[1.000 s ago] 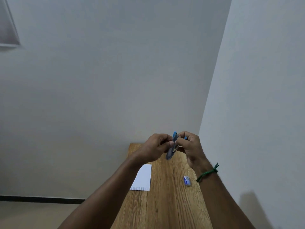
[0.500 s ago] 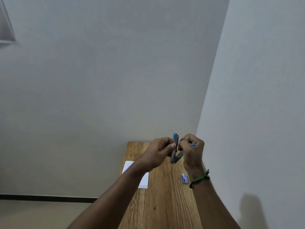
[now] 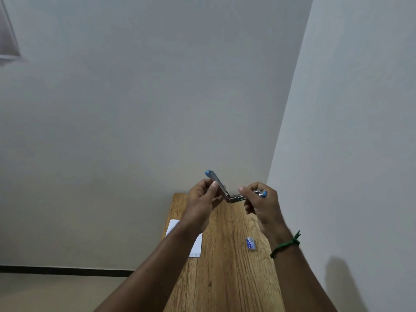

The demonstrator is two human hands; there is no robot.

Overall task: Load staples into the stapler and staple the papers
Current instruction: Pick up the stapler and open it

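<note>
A small blue and metal stapler [image 3: 229, 194] is held up above the far end of a narrow wooden table [image 3: 225, 278], swung open into a wide V. My left hand [image 3: 202, 206] pinches its upper arm, which points up and left. My right hand [image 3: 263, 206] grips the lower arm, which points right. A white sheaf of papers [image 3: 197, 245] lies on the table's left side, partly hidden under my left forearm. A small blue and white staple box [image 3: 251, 243] lies on the right side near my right wrist.
The table stands in a corner, with a pale wall at its far end and another close along its right edge. A floor with a dark skirting line lies to the left. A green cord is tied around my right wrist [image 3: 286, 244].
The stapler went from nearly folded to wide open: my left hand swung the top arm up and left while my right hand drew the base to the right.
</note>
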